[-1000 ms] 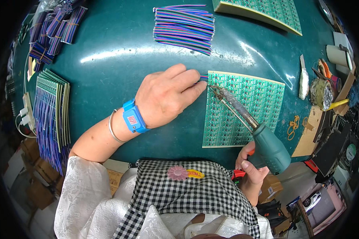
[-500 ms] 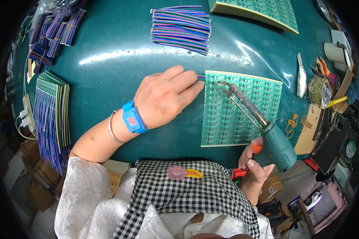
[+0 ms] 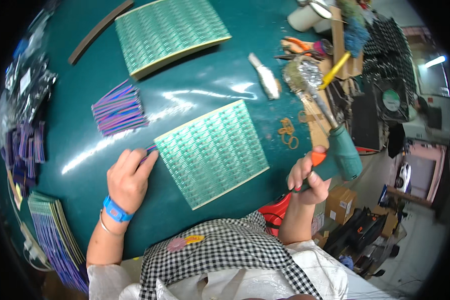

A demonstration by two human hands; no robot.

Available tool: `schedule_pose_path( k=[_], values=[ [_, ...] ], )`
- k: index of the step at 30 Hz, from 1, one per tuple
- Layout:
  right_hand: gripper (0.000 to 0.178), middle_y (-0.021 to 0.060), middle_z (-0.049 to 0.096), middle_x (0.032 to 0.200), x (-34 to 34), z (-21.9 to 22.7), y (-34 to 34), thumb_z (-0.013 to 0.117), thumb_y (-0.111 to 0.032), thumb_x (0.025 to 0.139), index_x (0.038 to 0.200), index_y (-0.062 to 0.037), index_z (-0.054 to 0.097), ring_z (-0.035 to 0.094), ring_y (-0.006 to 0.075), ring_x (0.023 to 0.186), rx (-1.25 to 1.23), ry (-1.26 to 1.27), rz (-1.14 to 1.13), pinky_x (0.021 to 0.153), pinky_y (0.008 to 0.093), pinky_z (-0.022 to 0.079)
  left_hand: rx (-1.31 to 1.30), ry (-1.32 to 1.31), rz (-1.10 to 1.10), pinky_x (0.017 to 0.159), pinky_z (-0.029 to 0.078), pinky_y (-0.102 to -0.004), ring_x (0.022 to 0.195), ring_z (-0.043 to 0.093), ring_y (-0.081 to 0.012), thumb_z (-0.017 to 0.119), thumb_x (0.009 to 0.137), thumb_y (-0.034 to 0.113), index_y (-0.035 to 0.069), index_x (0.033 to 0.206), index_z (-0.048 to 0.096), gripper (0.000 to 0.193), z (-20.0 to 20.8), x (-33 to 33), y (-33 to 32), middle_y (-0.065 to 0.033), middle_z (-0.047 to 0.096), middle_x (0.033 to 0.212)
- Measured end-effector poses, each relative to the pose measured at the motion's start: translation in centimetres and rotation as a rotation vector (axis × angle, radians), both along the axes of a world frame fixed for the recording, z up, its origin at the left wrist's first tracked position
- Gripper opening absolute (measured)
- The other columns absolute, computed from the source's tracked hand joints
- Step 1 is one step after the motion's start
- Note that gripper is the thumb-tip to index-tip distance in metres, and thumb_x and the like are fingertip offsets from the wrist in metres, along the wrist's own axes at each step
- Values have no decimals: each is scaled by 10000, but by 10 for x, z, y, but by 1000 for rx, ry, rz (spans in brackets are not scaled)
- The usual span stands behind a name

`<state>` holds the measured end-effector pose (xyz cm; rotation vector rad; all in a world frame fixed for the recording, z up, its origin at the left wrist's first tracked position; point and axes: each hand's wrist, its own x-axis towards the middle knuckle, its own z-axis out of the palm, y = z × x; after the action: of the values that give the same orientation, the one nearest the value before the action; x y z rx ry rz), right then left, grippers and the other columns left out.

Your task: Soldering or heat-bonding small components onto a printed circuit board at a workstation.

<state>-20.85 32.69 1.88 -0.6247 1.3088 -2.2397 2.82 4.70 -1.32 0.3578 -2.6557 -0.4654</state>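
My left hand (image 3: 127, 180), with a blue wristband, pinches the end of a thin multicoloured ribbon wire (image 3: 150, 148) at the left corner of a green circuit board panel (image 3: 212, 157), which lies flat on the table. In my right hand (image 3: 305, 181) is a green soldering gun (image 3: 346, 156) with an orange trigger, raised at the panel's right. Its long metal tip reaches to a wad of foil and fibrous wool (image 3: 307, 72); blur hides whether they touch.
A thick stack of panels (image 3: 172, 35) and a pile of ribbon wires (image 3: 119, 110) lie farther back. Wired boards (image 3: 57, 230) stand at the left. Rubber bands (image 3: 287, 132), a foil-wrapped tool (image 3: 266, 77) and orange-handled pliers (image 3: 300, 46) lie at the right.
The soldering gun has left the panel's upper left and swung right to the foil wad. The view has turned to the right. My left hand still pinches the wire by the panel.
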Motion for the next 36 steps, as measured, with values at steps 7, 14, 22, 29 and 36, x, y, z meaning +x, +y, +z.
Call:
schedule_pose_path(
  k=[7, 14, 22, 29, 36],
  values=[
    [495, 85, 503, 724, -54, 3, -5, 581, -58, 840, 1298, 56, 435, 463, 147, 488, 321, 107, -413, 434, 288, 435, -28, -86, 3, 633, 516, -371, 760, 612, -258, 761, 708, 20, 43, 949, 708, 248, 25, -5, 5, -74, 635, 901],
    [531, 116, 523, 724, -30, -4, 2, 571, -16, 829, 1324, 96, 415, 492, 159, 489, 150, 67, -333, 423, 304, 458, 8, -69, 37, 707, 503, -401, 811, 618, -322, 743, 754, -1, 9, 879, 692, 135, 45, 2, -42, -125, 664, 878],
    [566, 88, 496, 748, 6, -6, 4, 591, -32, 855, 1367, 91, 385, 495, 137, 516, 198, 94, -14, 458, 277, 493, 16, 153, 182, 701, 508, -386, 788, 605, -283, 744, 766, 22, 47, 823, 676, 93, 11, -28, -67, -77, 647, 831],
    [577, 88, 505, 737, 19, -7, 1, 628, -35, 843, 1356, 82, 389, 501, 144, 515, 241, 113, 93, 465, 293, 494, 70, 156, 279, 688, 507, -372, 776, 593, -265, 786, 739, 36, 43, 820, 668, 144, -6, -42, -74, -63, 627, 786],
    [571, 86, 511, 718, 24, -1, -7, 643, -5, 835, 1340, 85, 394, 504, 142, 510, 241, 72, 191, 457, 288, 486, 257, 175, 306, 720, 531, -322, 811, 655, -215, 798, 749, 34, 34, 858, 728, 129, 3, -30, -82, -59, 711, 845]
  ],
)
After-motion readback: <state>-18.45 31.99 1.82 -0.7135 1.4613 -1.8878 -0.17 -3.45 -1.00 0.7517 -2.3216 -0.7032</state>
